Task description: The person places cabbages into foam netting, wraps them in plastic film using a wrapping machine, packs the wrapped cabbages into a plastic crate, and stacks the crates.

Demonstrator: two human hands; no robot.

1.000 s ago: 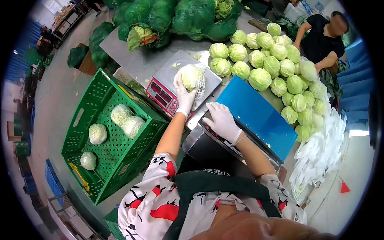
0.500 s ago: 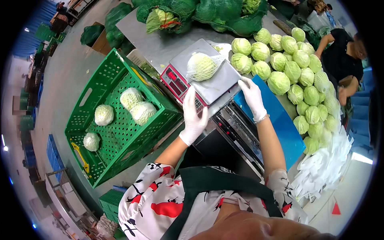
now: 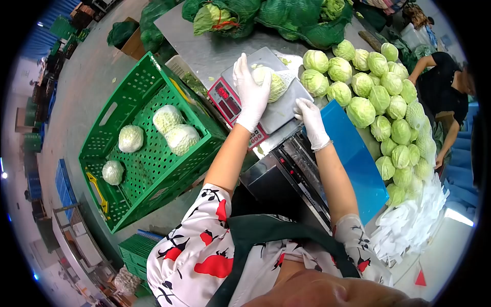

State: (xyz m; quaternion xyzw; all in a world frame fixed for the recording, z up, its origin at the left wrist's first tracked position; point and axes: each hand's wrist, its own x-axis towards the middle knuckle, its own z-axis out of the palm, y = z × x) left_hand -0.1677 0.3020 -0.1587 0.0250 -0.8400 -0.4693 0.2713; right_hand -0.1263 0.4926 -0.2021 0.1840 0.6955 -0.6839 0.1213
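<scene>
A cabbage in a white foam net (image 3: 277, 87) sits on the metal pan of the red digital scale (image 3: 225, 110), whose display shows lit red digits. My left hand (image 3: 250, 94), in a white glove, is over the left side of the pan against this cabbage, fingers stretched out and thumb apart across it. At the pan's right corner is my gloved right hand (image 3: 311, 120), its fingers loosely bent with a gap to the thumb and no object visible in it. The net's loose end trails toward the upper right.
Left of the scale, a green plastic crate (image 3: 146, 169) holds several wrapped cabbages. Bare cabbages (image 3: 378, 97) are heaped on the right, beside a blue panel (image 3: 353, 153) and white foam nets (image 3: 406, 225). Green mesh sacks (image 3: 302, 20) lie behind. A person (image 3: 442, 87) stands far right.
My left hand has moved from the scale's front edge up to the cabbage. My right hand has shifted slightly left and its fingers are more bent. The display digits have changed.
</scene>
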